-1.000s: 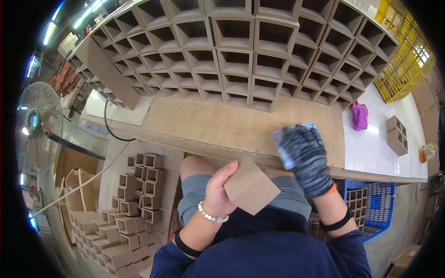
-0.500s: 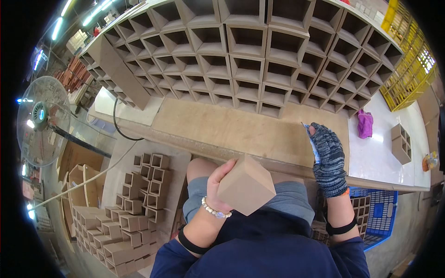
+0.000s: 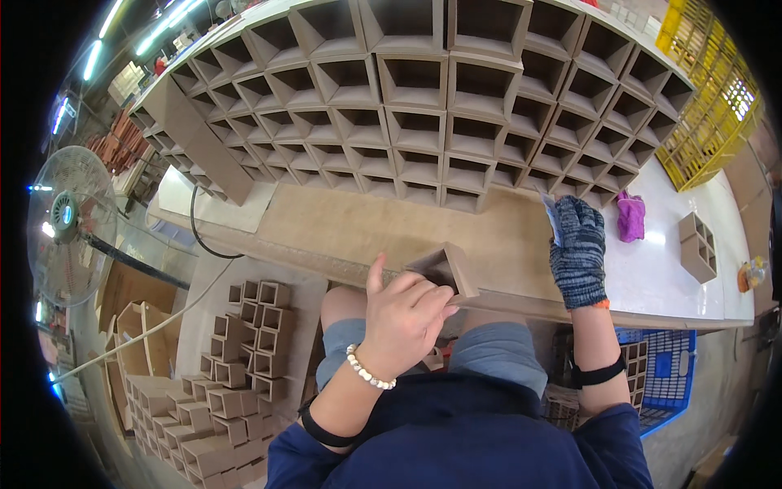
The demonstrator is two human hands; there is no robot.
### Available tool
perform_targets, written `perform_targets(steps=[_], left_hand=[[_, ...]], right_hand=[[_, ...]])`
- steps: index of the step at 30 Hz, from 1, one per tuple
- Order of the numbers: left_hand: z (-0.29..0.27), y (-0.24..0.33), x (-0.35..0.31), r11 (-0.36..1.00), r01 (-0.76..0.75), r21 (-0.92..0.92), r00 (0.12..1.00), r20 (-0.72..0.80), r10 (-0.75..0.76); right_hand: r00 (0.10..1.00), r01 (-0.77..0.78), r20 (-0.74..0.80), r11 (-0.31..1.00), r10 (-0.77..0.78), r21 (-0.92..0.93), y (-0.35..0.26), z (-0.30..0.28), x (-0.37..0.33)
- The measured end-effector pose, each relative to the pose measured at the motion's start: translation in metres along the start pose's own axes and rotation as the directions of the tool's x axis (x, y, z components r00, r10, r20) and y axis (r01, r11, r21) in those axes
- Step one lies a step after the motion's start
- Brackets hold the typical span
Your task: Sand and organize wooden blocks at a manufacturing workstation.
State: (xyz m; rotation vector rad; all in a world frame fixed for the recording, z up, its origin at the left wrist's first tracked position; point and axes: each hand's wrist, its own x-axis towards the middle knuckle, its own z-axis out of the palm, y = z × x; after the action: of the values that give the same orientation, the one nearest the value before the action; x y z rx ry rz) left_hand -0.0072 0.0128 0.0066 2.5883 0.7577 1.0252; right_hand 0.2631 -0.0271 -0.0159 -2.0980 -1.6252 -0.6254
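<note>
Workbench point(image 3: 366, 224) with stacked square tube grid point(image 3: 423, 98) at 12 o'clock | left hand point(image 3: 403, 318) fingers curled round wooden square tube point(image 3: 446, 269), now turned open-end-up at bench edge | gloved right hand point(image 3: 578, 248) fingers together, shifted onto bench, pinching pale scrap.

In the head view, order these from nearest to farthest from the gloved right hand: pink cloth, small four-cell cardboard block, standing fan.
From the right hand:
1. Pink cloth, just right on the white table.
2. Small four-cell cardboard block, farther right.
3. Standing fan, far left.
</note>
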Motion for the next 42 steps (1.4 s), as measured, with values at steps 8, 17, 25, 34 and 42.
perform_targets(steps=[8, 17, 25, 34, 42], left_hand=[[0.011, -0.003, -0.005, 0.994, -0.070, 0.089, 0.997, -0.026, 0.072], [0.019, 0.004, 0.005, 0.994, -0.098, 0.045, 0.995, 0.001, 0.098], [0.024, 0.017, 0.011, 0.988, -0.153, 0.025, 0.988, -0.005, 0.153], [0.020, 0.031, 0.007, 0.979, -0.194, -0.061, 0.969, -0.166, 0.182], [0.007, 0.002, 0.000, 0.998, -0.046, 0.036, 0.980, -0.194, 0.052]], right_hand=[[0.865, -0.075, 0.500, 0.976, -0.039, 0.205, 0.003, -0.003, -0.004], [0.846, 0.038, 0.477, 0.919, -0.238, 0.392, -0.001, -0.029, -0.013], [0.891, 0.152, 0.167, 0.623, -0.422, 0.767, -0.056, -0.075, -0.026], [0.961, 0.146, 0.149, 0.886, -0.232, 0.440, -0.004, -0.087, -0.044], [0.943, -0.296, -0.187, 0.950, 0.274, -0.101, 0.246, -0.073, -0.048]])
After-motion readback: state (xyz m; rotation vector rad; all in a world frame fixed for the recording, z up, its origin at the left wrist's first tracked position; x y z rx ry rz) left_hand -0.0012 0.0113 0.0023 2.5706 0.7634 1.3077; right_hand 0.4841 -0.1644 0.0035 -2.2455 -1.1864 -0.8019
